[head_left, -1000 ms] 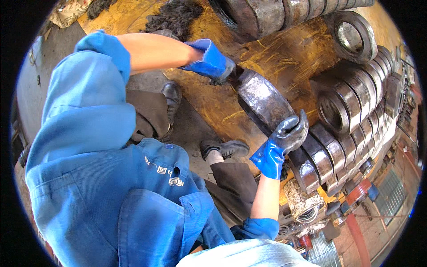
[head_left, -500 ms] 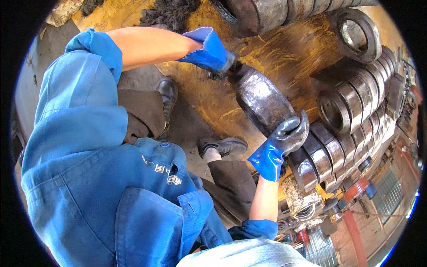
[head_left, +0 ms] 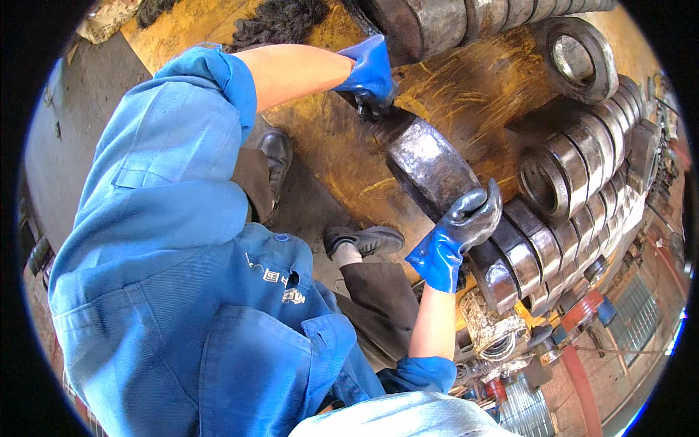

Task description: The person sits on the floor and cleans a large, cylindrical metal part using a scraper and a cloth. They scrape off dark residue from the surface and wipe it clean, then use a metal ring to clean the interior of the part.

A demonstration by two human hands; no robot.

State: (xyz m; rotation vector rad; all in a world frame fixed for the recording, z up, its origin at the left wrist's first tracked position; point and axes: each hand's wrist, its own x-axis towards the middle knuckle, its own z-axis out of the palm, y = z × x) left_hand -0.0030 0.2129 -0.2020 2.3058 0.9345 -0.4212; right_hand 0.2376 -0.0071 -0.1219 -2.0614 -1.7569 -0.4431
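A thick, dark, shiny metal ring [head_left: 429, 156] stands on its edge in front of me, its broad outer face catching the light. My right hand [head_left: 466, 222], in a blue glove with a dark, grimy palm, grips the ring at its near right end. At its far left end is my left hand [head_left: 373, 84], gloved the same way. The left fingers are curled down around something dark right beside the ring; what they hold is hidden by the glove and shadow.
Rows of similar metal rings [head_left: 542, 240] lie on the right, with one ring [head_left: 579, 58] lying apart behind them. Another row [head_left: 437, 25] runs along the far edge. A dark tangled heap [head_left: 280, 22] lies on the stained yellow surface [head_left: 473, 87]. My shoes [head_left: 371, 240] are below.
My left hand and forearm have shifted to the right and slightly up, and the left sleeve moved with them. My right hand and the ring have stayed nearly in place.
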